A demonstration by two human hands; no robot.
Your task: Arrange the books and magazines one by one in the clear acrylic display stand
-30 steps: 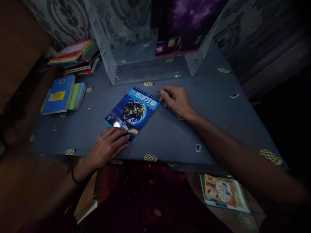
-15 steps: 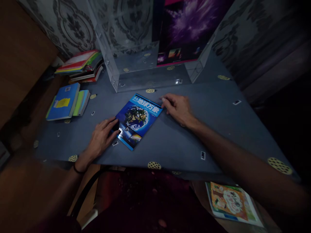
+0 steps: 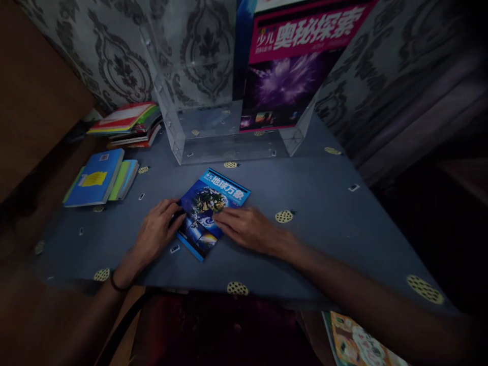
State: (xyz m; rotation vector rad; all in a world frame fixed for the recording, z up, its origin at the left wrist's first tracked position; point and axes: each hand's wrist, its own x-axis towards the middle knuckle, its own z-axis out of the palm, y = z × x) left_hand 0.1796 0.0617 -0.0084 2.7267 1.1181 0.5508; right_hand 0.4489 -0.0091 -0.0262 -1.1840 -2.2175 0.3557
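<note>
A thin blue book (image 3: 204,201) with a picture of the Earth on its cover lies closed and turned at an angle on the table. My left hand (image 3: 158,230) grips its left edge, the thumb and fingertips meeting it close together. Across the right part of the cover, my right hand (image 3: 247,229) rests with its fingers stretched out and close to each other. It partly hides the Earth picture and the right edge. Nothing shows as held in that hand.
Behind the book stands a clear acrylic rack (image 3: 173,129), holding a pink and purple book (image 3: 285,89) upright. Blue and green books (image 3: 95,180) lie at the left, with a taller stack (image 3: 125,122) behind them. An orange booklet (image 3: 354,338) is below the table's front edge.
My right hand has moved from the book's top right corner down and left onto its cover. My left hand stays at the left edge. The view has tilted up.
</note>
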